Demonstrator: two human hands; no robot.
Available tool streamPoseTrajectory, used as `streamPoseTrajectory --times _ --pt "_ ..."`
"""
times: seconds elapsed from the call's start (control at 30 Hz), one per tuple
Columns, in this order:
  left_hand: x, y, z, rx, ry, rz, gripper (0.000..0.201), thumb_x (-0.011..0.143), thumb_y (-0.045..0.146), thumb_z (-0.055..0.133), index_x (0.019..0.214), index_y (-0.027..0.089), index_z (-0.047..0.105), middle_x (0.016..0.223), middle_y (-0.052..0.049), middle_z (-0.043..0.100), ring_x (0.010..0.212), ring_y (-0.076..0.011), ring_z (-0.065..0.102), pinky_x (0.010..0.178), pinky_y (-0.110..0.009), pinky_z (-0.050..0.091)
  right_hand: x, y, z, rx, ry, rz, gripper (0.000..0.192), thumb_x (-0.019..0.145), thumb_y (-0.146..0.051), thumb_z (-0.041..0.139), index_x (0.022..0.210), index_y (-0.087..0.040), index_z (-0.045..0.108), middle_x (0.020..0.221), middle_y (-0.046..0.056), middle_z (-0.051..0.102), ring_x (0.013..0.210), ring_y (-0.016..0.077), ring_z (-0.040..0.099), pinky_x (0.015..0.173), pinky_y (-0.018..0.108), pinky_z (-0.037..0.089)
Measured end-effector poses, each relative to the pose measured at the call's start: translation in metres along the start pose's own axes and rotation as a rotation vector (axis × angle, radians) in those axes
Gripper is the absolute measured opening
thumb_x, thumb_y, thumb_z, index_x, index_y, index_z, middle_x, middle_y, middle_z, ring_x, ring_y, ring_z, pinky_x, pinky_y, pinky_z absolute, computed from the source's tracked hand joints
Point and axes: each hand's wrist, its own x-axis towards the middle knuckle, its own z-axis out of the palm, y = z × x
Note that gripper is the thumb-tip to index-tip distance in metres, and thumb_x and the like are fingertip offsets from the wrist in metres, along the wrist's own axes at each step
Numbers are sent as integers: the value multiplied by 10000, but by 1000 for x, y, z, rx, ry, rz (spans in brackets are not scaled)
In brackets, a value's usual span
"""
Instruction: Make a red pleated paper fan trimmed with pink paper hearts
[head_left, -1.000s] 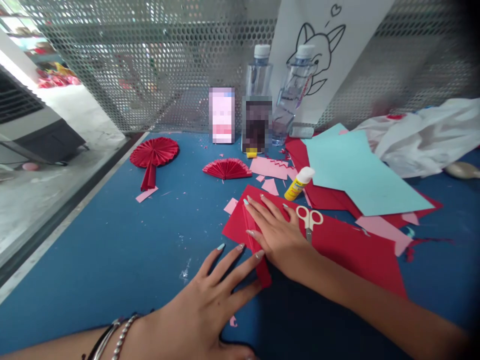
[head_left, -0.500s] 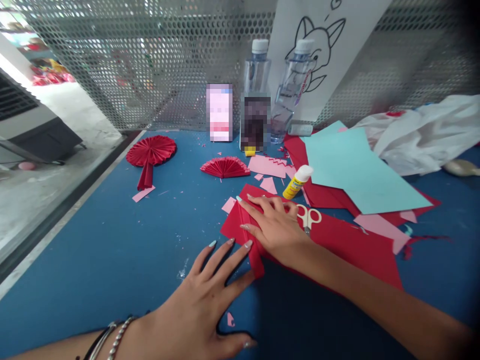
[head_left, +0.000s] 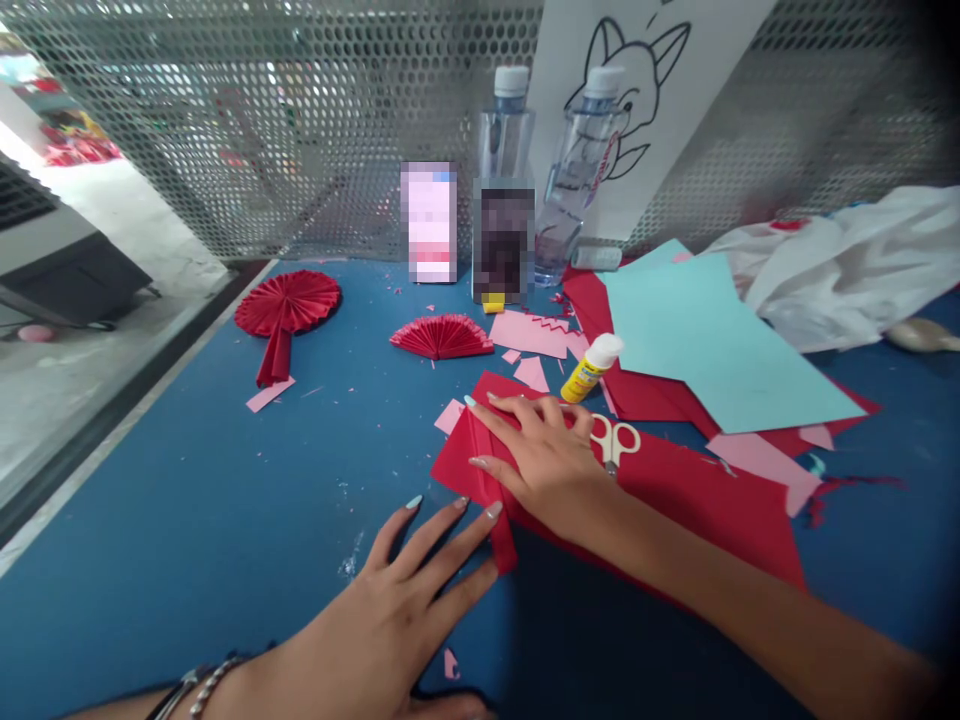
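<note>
A folded red paper strip (head_left: 496, 510) lies slantwise on top of a larger red sheet of paper (head_left: 697, 490). My right hand (head_left: 551, 450) rests on the strip's upper part, its fingers stretched out and pressing down. Below it my left hand (head_left: 405, 590) is spread flat, with fingertips against the strip's lower end and on the table. White-handled scissors (head_left: 616, 440) lie on the red sheet, just beyond my right hand and partly hidden by it. A yellow glue stick (head_left: 589, 370) with a white cap stands behind that hand.
A round red pleated paper fan (head_left: 289, 302) and a half-round one (head_left: 442, 337) lie on the blue table (head_left: 225, 480). Two phones, two bottles (head_left: 574, 180) and a perforated metal panel (head_left: 337, 130) are at the back. Light-blue paper (head_left: 705, 330), pink scraps and a white bag (head_left: 847, 270) lie right.
The view has shifted slightly, so things sit a little further left. Both hands keep nearly the same place on the red paper; my left hand appears slightly lower.
</note>
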Motion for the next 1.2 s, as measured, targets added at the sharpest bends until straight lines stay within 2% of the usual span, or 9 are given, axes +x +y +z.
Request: streamPoseTrajectory --times 0.17,0.33,0.4,0.5,0.6,0.7,0.83,1.07,1.2 --pt "-1 -7 -3 9 -8 63 663 844 500 446 1403 225 218 1455 -61 271 1318 -286 261 1073 -521 155 0 0 -2 7 -7 -8 487 884 -519 337 1343 -354 338 1297 30 475 1066 273 393 780 448 271" --pt "-3 -10 1 -5 39 82 599 847 509 434 1335 171 345 1444 -89 294 1330 -270 236 1083 -518 48 1 1 0 -18 -12 -23 480 892 -520 305 1341 -356 339 1309 24 468 1062 283 387 754 446 285" --pt "-2 -10 3 2 64 76 609 842 507 447 1346 186 328 1432 -98 318 1314 -279 270 1073 -531 43 1 1 1 -28 -10 -29 470 894 -512 304 1335 -356 352 1310 21 471 1057 292 382 751 456 288" --pt "1 -9 4 21 55 69 659 833 538 434 1397 270 224 1409 -78 368 1263 -293 354 1056 -550 73 2 1 1 -39 -13 -36 468 894 -505 302 1335 -356 352 1312 22 472 1056 303 377 760 475 294" --pt "3 -7 3 42 58 52 668 821 566 428 1399 312 208 1438 -57 315 1268 -314 339 1048 -554 98 2 1 1 -41 -17 -40 470 896 -503 287 1336 -352 351 1315 26 466 1066 309 375 771 484 302" --pt "5 -7 0 46 55 89 655 836 524 433 1400 266 223 1470 -40 230 1326 -309 225 1070 -530 63 2 1 0 -37 -14 -45 474 894 -506 279 1334 -347 353 1323 26 456 1076 309 376 773 491 311" --pt "7 -7 -2 -36 8 138 669 856 479 428 1411 196 185 1453 -47 274 1345 -266 197 1093 -502 27 2 1 -3 -32 -4 -56 478 901 -502 260 1330 -323 366 1326 31 450 1080 302 379 770 491 327" --pt "7 -7 -2 -108 -98 101 694 860 478 420 1423 208 116 1479 -28 174 1362 -266 114 1076 -539 -45 2 1 -4 -18 -3 -51 470 904 -502 251 1335 -345 353 1361 39 412 1114 316 366 762 505 350" --pt "8 -8 -3 -129 -99 101 708 853 441 455 1423 207 108 1479 -38 173 1361 -271 120 1076 -549 -24 3 2 -2 -7 4 -42 478 896 -530 246 1328 -356 353 1399 40 361 1173 321 326 796 536 346"
